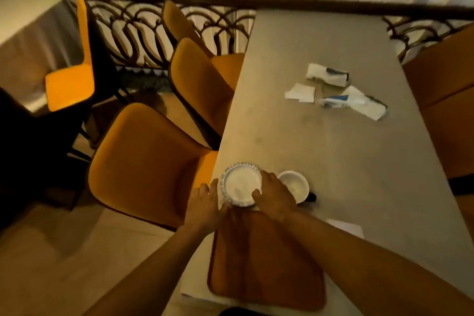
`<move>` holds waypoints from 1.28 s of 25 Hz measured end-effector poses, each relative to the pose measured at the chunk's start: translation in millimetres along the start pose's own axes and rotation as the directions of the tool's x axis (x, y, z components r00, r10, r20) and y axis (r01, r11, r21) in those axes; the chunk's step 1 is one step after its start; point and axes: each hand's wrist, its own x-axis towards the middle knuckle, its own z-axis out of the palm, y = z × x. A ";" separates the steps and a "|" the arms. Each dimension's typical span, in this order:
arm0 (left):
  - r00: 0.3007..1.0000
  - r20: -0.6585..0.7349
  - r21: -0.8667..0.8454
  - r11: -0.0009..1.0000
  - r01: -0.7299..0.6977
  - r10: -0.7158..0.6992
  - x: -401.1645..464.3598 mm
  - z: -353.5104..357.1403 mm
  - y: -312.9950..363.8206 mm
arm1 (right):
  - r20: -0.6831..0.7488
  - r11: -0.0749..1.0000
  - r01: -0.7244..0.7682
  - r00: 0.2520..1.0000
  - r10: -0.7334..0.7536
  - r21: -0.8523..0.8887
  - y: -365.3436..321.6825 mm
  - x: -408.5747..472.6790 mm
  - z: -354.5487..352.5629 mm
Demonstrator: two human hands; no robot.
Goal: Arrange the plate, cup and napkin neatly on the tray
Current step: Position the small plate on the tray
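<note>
A small white plate (239,183) with a patterned rim sits at the table's left edge, just beyond the far end of a brown tray (266,272). My left hand (205,206) grips its left rim. My right hand (274,195) holds its right rim, thumb on the plate's inside. A white cup (295,185) with a dark handle stands right beside the plate, partly behind my right hand. A white napkin (346,226) lies flat on the table, to the right of the tray and partly hidden by my right forearm.
The long grey table (333,149) carries crumpled napkins and wrappers (333,92) further away. Orange chairs (143,161) stand close along its left side and another on the right. A dark ornate railing (154,33) runs behind.
</note>
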 end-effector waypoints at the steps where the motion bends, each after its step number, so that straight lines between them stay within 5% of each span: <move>1: 0.999 0.037 -0.040 0.999 0.005 -0.004 5.3 5.0 -7.4 | 0.029 0.999 -0.041 0.999 0.041 0.008 -1.2 6.2 9.0; 5: 0.983 0.175 -0.224 0.970 0.091 -0.052 34.9 23.8 -28.3 | 0.084 0.982 -0.186 0.978 0.189 -0.041 4.0 31.1 45.1; 12: 0.979 0.197 -0.470 0.871 0.143 -0.055 80.4 34.2 -23.3 | 0.087 0.929 -0.370 0.925 0.370 -0.025 13.1 64.2 73.9; 18: 0.974 0.196 -0.570 0.796 0.204 -0.109 92.5 38.9 -18.0 | 0.032 0.926 -0.374 0.926 0.376 -0.059 15.5 70.6 79.8; 25: 0.974 0.137 -0.562 0.795 0.228 -0.182 74.8 19.0 -35.4 | -0.142 0.915 -0.206 0.953 0.268 0.347 14.9 42.2 71.3; 32: 0.961 0.250 -0.472 0.851 0.231 -0.121 -6.9 32.5 -46.4 | -0.054 0.854 -0.210 0.962 0.267 0.476 35.8 -38.6 90.9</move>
